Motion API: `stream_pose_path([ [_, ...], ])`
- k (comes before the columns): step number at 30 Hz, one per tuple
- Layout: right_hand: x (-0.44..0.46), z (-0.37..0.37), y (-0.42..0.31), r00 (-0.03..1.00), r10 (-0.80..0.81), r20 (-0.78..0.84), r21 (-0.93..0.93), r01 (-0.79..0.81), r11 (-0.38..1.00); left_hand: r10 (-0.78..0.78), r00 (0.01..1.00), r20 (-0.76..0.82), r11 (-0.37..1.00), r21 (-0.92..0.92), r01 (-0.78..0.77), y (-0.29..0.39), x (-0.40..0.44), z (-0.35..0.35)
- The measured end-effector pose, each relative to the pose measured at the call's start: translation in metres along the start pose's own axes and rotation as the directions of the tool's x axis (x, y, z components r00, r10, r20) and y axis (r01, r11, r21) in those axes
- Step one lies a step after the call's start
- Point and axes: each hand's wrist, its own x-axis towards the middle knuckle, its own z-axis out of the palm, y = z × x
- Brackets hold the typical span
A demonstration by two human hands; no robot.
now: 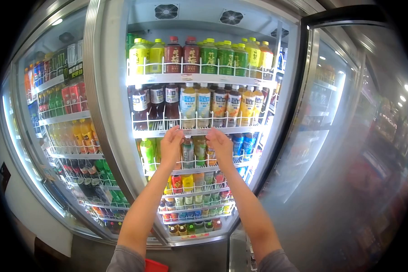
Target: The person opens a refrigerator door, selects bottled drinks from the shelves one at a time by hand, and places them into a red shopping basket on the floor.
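On the green-labelled bottles (209, 57) I make out 竹蔗; the dark red bottles (172, 55) seem to say 酸梅. Other print is too small.

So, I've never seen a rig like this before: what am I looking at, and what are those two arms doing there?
There is no robot here: these are a person's bare arms, in grey sleeves. The one picture comes from a camera worn on their head, looking forward and down, so their left hand is on the left.

Ahead is a lit drinks cooler, its glass door open to the right and misted. Bottles stand upright on its shelves behind white wire guards: the top shelf has yellow, dark red and green ones.

Both the left hand and the right hand are at the front edge of the second shelf, fingertips bent in. I see no bottle held; whether they pinch something small, I can't tell.
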Motion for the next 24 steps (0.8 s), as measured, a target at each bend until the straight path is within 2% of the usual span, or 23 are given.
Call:
stream_pose_path([
  [5, 0.045, 0.024, 0.014, 0.999, -0.030, -0.021, -0.024, 0.029, 0.999, 0.024, 0.999, 0.039, 0.999, 0.042, -0.025, 0.001, 0.031, -0.028],
  [7, 0.059, 0.029, 0.016, 0.992, -0.120, 0.035, -0.056, 0.122, 0.991, 0.026, 0.998, 0.049, 0.999, 0.035, -0.028, 0.005, 0.038, -0.033],
  [9, 0.070, 0.034, 0.015, 0.989, -0.148, 0.019, -0.024, 0.148, 0.989, 0.039, 0.996, 0.082, 0.999, 0.027, -0.041, 0.011, 0.050, -0.035],
  [11, 0.080, 0.036, 0.010, 0.999, -0.042, -0.008, -0.131, 0.041, 0.990, 0.065, 0.992, 0.108, 0.996, 0.051, -0.071, 0.009, 0.066, -0.039],
  [13, 0.092, 0.035, 0.016, 0.998, -0.058, -0.005, -0.126, 0.057, 0.990, 0.079, 0.991, 0.106, 0.990, 0.109, -0.091, 0.010, 0.079, -0.039],
  [16, 0.100, 0.034, 0.027, 0.995, -0.101, -0.011, -0.161, 0.098, 0.982, 0.073, 0.988, 0.137, 0.995, 0.052, -0.080, 0.007, 0.089, -0.034],
  [18, 0.105, 0.035, 0.027, 0.981, -0.193, 0.003, -0.241, 0.188, 0.952, 0.065, 0.986, 0.151, 0.994, 0.079, -0.077, 0.006, 0.094, -0.029],
  [22, 0.107, 0.039, 0.018, 0.982, -0.188, -0.001, -0.305, 0.179, 0.935, 0.070, 0.985, 0.159, 0.977, 0.188, -0.100, -0.006, 0.114, -0.023],
  [24, 0.114, 0.043, 0.021, 0.985, -0.168, -0.028, -0.427, 0.140, 0.893, 0.089, 0.983, 0.158, 0.974, 0.191, -0.119, -0.013, 0.124, -0.020],
])
